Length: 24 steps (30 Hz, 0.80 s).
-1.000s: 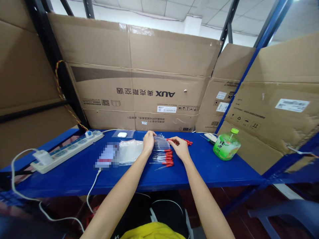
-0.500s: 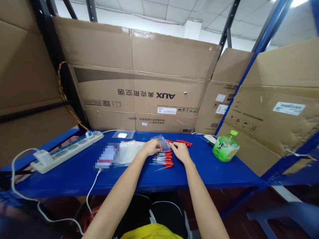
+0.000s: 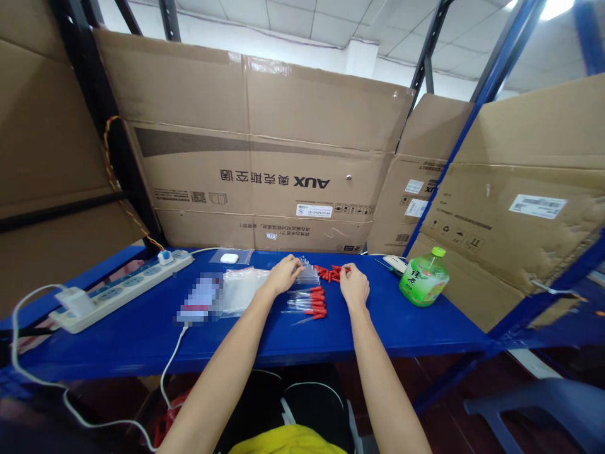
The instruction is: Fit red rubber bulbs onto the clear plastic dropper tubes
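Observation:
On the blue shelf [image 3: 142,334], a row of clear glass droppers with red rubber bulbs [image 3: 312,302] lies between my hands. My left hand [image 3: 283,275] rests curled on a pile of bare clear tubes [image 3: 308,273] at the far end of the row, fingers closed on them. My right hand [image 3: 354,285] is curled at a loose heap of red bulbs [image 3: 331,272], fingertips pinching into it; what they hold is too small to make out.
Clear plastic bags [image 3: 241,287] and a blurred flat item [image 3: 201,296] lie left of my hands. Behind are a small white case [image 3: 230,258] and a white power strip [image 3: 118,291] with cables. A green bottle [image 3: 423,277] stands at right. Cardboard boxes [image 3: 265,157] wall the back.
My right hand has moved away from the dropper row to the heap of red bulbs further back. My left hand has shifted slightly back onto the bare tubes.

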Each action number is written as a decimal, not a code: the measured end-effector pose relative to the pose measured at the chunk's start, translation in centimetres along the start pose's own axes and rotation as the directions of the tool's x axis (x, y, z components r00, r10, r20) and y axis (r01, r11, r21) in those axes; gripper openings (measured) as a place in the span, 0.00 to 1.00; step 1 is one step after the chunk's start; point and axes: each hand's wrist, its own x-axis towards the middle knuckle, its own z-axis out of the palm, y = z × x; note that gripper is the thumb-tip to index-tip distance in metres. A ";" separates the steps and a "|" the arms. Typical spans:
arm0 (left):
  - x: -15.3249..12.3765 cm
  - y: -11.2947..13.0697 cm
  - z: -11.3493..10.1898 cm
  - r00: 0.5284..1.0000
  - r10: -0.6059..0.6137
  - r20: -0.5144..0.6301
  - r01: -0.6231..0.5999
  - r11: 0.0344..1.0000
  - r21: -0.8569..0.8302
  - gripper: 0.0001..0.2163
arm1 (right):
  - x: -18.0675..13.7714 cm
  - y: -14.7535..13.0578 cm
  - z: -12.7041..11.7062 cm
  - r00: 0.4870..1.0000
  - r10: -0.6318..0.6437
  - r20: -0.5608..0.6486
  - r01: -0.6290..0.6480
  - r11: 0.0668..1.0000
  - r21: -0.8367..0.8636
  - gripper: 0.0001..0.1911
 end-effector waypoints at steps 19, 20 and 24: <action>0.8 2.4 1.5 0.823 -0.556 0.116 0.334 0.309 -0.890 0.15 | 0.5 -0.8 1.3 0.992 -0.126 0.003 0.126 0.981 -0.147 0.11; 0.8 2.5 1.4 0.826 -0.543 0.153 0.336 0.257 -0.906 0.16 | 0.5 -0.7 1.4 0.991 -0.135 -0.013 0.132 0.982 -0.134 0.12; 0.8 2.4 1.2 0.838 -0.504 0.207 0.322 0.151 -0.935 0.19 | 0.7 -0.5 1.8 0.985 -0.147 -0.087 0.141 0.988 -0.065 0.13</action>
